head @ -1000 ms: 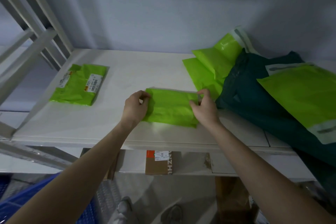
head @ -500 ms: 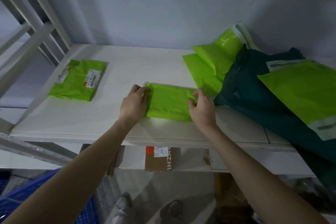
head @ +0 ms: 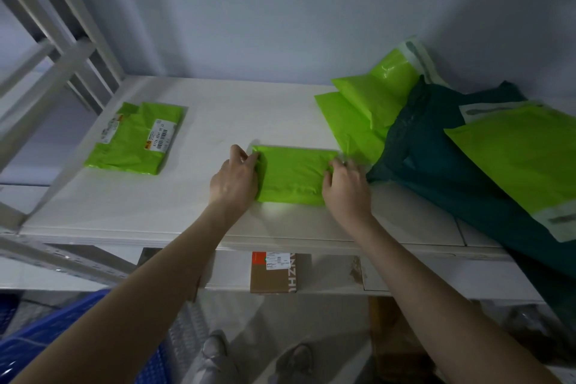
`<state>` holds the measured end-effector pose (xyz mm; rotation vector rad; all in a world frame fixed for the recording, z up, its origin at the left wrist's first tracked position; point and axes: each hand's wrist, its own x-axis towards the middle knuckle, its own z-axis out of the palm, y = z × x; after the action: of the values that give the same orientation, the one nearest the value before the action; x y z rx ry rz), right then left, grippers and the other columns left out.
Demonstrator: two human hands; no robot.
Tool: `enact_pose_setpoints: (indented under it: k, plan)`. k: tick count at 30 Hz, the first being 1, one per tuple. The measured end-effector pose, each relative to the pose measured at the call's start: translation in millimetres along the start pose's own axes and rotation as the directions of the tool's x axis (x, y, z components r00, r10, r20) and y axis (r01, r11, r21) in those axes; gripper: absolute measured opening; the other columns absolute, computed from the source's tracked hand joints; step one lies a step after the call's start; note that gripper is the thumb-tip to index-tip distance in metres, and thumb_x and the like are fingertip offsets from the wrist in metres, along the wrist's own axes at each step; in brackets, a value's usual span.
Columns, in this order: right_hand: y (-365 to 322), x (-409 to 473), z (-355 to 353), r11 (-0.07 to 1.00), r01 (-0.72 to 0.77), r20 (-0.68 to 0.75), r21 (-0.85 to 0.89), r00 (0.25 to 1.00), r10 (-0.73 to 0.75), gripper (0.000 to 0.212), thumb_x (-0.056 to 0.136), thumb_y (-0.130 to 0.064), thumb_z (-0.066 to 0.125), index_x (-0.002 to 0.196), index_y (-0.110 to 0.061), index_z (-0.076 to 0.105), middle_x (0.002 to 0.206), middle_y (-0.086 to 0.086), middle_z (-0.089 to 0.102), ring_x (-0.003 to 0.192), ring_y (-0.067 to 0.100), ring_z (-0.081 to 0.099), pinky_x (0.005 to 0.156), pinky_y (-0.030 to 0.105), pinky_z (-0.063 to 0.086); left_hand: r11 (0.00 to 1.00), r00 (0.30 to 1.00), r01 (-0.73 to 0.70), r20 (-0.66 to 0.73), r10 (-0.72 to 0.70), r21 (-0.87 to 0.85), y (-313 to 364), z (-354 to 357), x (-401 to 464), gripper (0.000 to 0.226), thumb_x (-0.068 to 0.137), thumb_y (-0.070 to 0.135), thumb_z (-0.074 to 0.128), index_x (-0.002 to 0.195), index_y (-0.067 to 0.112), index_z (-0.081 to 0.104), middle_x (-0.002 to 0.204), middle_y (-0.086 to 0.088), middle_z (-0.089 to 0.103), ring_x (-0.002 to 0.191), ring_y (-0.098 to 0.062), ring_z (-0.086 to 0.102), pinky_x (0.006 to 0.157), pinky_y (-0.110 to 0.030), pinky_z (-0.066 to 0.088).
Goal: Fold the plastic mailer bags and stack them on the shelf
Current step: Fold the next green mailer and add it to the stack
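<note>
1. My left hand (head: 234, 179) grips the left edge of the folded green mailer (head: 293, 175); my right hand (head: 344, 187) grips its right edge.
2. The mailer lies flat on the white shelf (head: 156, 209).
3. Left of it lies a labelled green packet (head: 137, 139); right of it, a heap of unfolded bags (head: 452, 159).

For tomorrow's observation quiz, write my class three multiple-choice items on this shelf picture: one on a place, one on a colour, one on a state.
1. Where does the labelled folded bag lie on the shelf?
A left end
B right end
C under the dark bag

2. What colour is the large bag on the right?
A blue
B dark green
C white

3. The bag between the hands is
A folded flat
B hanging
C rolled up

Key: A, it sits by the left uprights; B, its plastic is dark teal-green; A, left hand and right hand hold its ends.
</note>
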<state>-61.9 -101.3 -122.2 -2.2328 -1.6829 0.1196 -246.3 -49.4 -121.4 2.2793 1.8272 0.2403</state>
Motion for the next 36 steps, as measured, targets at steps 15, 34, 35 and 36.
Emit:
enact_pose_setpoints:
  k: [15,34,35,36]
  plan:
    - [-26.9,12.1,18.9,0.953,0.292,0.159,-0.074,0.947,-0.278,0.048,0.1,-0.034,0.029,0.142,-0.012,0.035,0.146,0.0,0.038,0.133,0.019,0.033,0.105,0.037,0.027,0.95,0.949,-0.313,0.046,0.313,0.006,15.2,22.4,11.3,0.073,0.085,0.047,-0.003,0.148,0.021,0.023,0.153,0.004,0.028,0.141,-0.016,0.022,0.114,-0.028,0.014]
    - [-9.1,9.6,21.0,0.994,0.062,0.211,-0.093,0.977,-0.041,0.08,0.088,-0.07,0.022,0.15,-0.02,0.012,0.158,0.005,0.009,0.146,0.024,0.005,0.114,0.045,0.015,0.983,0.989,-0.115,0.079,0.127,-0.141,18.7,24.3,4.5,0.058,0.098,0.046,0.024,0.15,0.027,0.005,0.159,0.002,0.0,0.146,-0.015,-0.005,0.118,-0.04,-0.003]
    - [-9.5,9.8,20.9,0.995,0.055,0.226,-0.082,0.973,-0.035,0.08,0.088,-0.069,0.021,0.15,-0.021,0.008,0.159,0.004,0.004,0.146,0.023,0.0,0.115,0.046,0.012,0.984,0.988,-0.116,0.086,0.128,-0.132,18.8,23.7,5.3,0.058,0.098,0.046,0.023,0.15,0.026,0.004,0.159,0.001,-0.002,0.146,-0.015,-0.006,0.118,-0.04,-0.003]
    - [-10.1,9.0,20.6,0.995,0.054,0.231,-0.083,0.972,-0.033,0.079,0.089,-0.069,0.019,0.151,-0.021,0.005,0.159,0.003,0.001,0.146,0.022,-0.002,0.115,0.046,0.011,0.986,0.987,-0.116,0.097,0.128,-0.12,19.0,22.9,5.7,0.059,0.098,0.046,0.022,0.15,0.026,0.002,0.159,0.001,-0.004,0.146,-0.015,-0.007,0.118,-0.04,-0.004]
